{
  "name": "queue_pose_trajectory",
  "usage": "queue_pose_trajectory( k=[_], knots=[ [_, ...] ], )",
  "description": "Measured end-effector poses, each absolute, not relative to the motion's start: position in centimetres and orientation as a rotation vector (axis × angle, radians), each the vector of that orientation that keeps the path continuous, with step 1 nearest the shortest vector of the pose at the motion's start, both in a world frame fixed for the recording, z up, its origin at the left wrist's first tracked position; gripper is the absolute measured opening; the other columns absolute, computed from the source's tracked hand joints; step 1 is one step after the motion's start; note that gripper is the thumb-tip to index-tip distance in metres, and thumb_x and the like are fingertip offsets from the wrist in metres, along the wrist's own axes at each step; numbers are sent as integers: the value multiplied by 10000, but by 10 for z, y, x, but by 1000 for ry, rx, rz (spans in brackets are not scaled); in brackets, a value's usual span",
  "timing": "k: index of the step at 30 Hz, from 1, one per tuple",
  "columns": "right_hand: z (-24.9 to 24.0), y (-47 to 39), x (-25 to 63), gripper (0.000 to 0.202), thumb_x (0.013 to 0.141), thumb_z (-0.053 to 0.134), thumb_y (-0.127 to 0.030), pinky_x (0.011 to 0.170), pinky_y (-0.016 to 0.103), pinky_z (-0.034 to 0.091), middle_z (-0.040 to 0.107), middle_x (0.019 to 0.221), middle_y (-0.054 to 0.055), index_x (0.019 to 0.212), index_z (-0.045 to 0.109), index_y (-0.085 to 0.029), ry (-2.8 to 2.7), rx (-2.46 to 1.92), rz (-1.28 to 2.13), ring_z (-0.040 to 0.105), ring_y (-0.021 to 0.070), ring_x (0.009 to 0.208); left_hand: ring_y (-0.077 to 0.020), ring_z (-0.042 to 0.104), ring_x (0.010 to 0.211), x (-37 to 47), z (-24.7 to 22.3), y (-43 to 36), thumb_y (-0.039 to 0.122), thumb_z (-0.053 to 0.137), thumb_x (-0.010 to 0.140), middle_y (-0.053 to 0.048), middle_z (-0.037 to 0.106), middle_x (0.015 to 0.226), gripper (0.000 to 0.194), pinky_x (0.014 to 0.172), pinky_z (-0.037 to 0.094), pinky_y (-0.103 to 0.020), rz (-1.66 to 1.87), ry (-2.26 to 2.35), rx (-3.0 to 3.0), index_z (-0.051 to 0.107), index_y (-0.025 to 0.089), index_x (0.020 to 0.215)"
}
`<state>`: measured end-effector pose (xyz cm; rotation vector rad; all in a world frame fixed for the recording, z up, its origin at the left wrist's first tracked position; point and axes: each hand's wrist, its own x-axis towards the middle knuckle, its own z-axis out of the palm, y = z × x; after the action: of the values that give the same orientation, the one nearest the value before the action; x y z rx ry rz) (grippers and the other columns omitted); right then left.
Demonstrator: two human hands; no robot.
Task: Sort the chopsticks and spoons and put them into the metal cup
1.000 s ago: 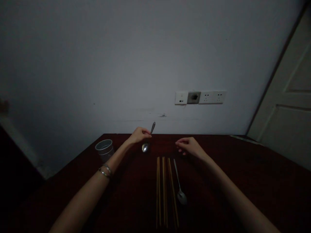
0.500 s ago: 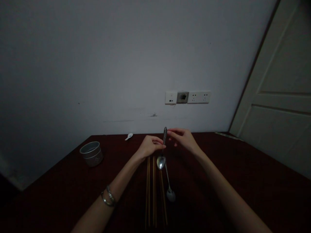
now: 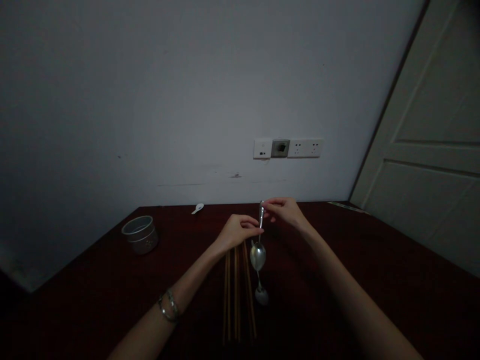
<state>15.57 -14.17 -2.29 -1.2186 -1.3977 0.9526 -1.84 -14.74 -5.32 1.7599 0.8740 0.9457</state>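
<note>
A shiny metal spoon (image 3: 258, 256) hangs bowl-down between my hands, above the dark red table. My left hand (image 3: 240, 231) pinches the lower part of its handle between thumb and fingers. At the top of the handle, my right hand (image 3: 283, 209) grips the end with thumb and forefinger. Below lies a second metal spoon (image 3: 262, 296), its bowl toward me and its handle partly hidden behind the held spoon. Several wooden chopsticks (image 3: 236, 295) lie lengthwise to the left of it, their far ends close under my left hand.
A grey round pot (image 3: 144, 239) stands at the table's left side. A white short spoon (image 3: 197, 208) lies near the wall at the back. Sockets (image 3: 303, 148) are set in the wall, and a panelled door (image 3: 431, 150) stands at the right. A thin strip (image 3: 348, 207) lies at the back right.
The held spoon has moved slightly right and turned, its bowl now over the lying spoon's handle. My right hand has closed on the handle's end; my left hand shifted right with it.
</note>
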Motion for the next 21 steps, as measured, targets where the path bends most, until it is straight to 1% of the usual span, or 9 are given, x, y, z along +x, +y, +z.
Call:
queue_pose_trajectory(
  k=[3, 6, 11, 14, 18, 21],
  knots=[
    [-29, -139, 169, 101, 716, 636, -216, 397, 119, 442, 647, 582, 37, 703, 641, -115, -1358, -1303, 1045, 608, 89, 523, -131, 593, 645, -27, -54, -140, 338, 661, 656, -60, 670, 701, 265, 606, 428, -223, 993, 890, 1733, 663, 118, 803],
    [-42, -135, 181, 70, 725, 631, -181, 401, 108, 440, 651, 577, 38, 722, 644, -112, -1330, -1384, 1180, 595, 73, 501, -122, 573, 615, -41, -60, -123, 397, 618, 688, -68, 671, 693, 309, 561, 410, -210, 1078, 991, 1662, 660, 111, 795],
    [-69, -127, 185, 54, 727, 621, -149, 392, 106, 436, 652, 566, 34, 744, 642, -101, -1415, -1437, 1352, 585, 67, 468, -101, 547, 586, -70, -81, -90, 457, 586, 695, -82, 670, 719, 372, 515, 385, -185, 1163, 1139, 1568, 646, 99, 778],
    [-81, -123, 182, 45, 736, 597, -122, 388, 109, 438, 643, 540, 26, 721, 632, -96, -1464, -1469, 1399, 576, 63, 441, -87, 534, 562, -86, -95, -74, 458, 588, 686, -82, 667, 727, 380, 498, 371, -177, 1178, 1209, 1504, 635, 95, 786],
    [-92, -121, 181, 48, 730, 605, -131, 386, 100, 433, 641, 534, 20, 712, 631, -95, -1483, -1496, 1439, 588, 66, 454, -78, 537, 554, -103, -112, -60, 451, 605, 668, -80, 668, 741, 371, 496, 371, -177, 1202, 1259, 1404, 628, 96, 774],
    [-99, -119, 181, 43, 712, 625, -137, 387, 95, 433, 650, 550, 22, 704, 632, -96, -1483, -1512, 1479, 606, 74, 480, -64, 531, 534, -110, -122, -54, 388, 634, 660, -74, 663, 725, 315, 485, 368, -170, 1213, 1252, 1235, 625, 93, 770]
  ],
)
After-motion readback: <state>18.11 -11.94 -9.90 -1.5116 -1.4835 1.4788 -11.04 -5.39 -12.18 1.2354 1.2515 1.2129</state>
